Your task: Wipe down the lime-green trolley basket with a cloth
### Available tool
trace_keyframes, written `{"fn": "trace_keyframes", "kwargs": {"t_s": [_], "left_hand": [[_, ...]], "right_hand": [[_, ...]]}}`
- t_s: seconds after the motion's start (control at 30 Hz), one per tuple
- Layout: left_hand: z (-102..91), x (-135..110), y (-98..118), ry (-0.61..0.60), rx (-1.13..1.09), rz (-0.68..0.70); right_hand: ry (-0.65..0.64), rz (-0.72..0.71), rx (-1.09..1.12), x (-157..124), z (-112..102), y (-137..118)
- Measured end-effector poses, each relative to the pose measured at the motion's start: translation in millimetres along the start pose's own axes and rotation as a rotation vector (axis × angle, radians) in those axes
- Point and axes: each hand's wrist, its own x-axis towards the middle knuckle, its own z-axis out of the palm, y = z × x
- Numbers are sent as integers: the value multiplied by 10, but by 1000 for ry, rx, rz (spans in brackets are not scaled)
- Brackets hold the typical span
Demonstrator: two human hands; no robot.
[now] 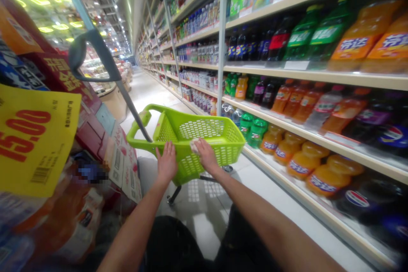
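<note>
We steady the green basket.
Left hand flat, grip wide; right hand grip holds a white cloth.

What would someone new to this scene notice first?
The lime-green wheeled shopping basket in the middle of the aisle stands out. The left hand lies flat on its near wall and the right hand rests on its rim over something white. Orange soda bottles crowd the shelves on the right, and a yellow price sign reading 15.00 hangs at the left.
</note>
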Motion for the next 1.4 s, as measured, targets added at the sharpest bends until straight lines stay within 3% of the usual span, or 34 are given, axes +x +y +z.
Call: {"fn": "trace_keyframes", "kwargs": {"t_s": [0.1, 0.2, 0.27, 0.37, 0.5, 0.6, 0.77, 0.83, 0.97, 1.13, 1.23, 1.4], "left_hand": [[-14, -48, -136, 52, 18, -34], [14, -65, -128, 60, 15, -40], [24, -63, -72, 64, -1, -56], [-10, -71, -38, 64, -24, -53], [-105, -125, -170, 79, -18, -104], [-136, -165, -273, 74, -5, -130], [-101, -177, -283, 66, -24, -121], [-99, -173, -279, 72, -43, -113], [-127, -175, -316, 123, -79, -113], [-138, -195, -375, 233, -103, -228], [-136, -213, -389, 221, -105, -217], [-154, -203, -364, 175, -95, -192]], "right_hand": [[51, 76, -63, -110, -87, 347], [88, 118, -72, -104, -64, 396], [85, 89, -32, -33, 26, 199], [52, -14, 76, 128, 208, -309], [7, -115, 237, 301, 356, -845], [-13, -117, 292, 302, 375, -854], [25, -4, 244, 195, 377, -466], [49, 33, 230, 208, 382, -429], [7, -28, 277, 362, 417, -777], [-10, -95, 326, 547, 476, -1316], [-28, -116, 324, 504, 467, -1235], [-14, -38, 300, 312, 366, -703]]}}
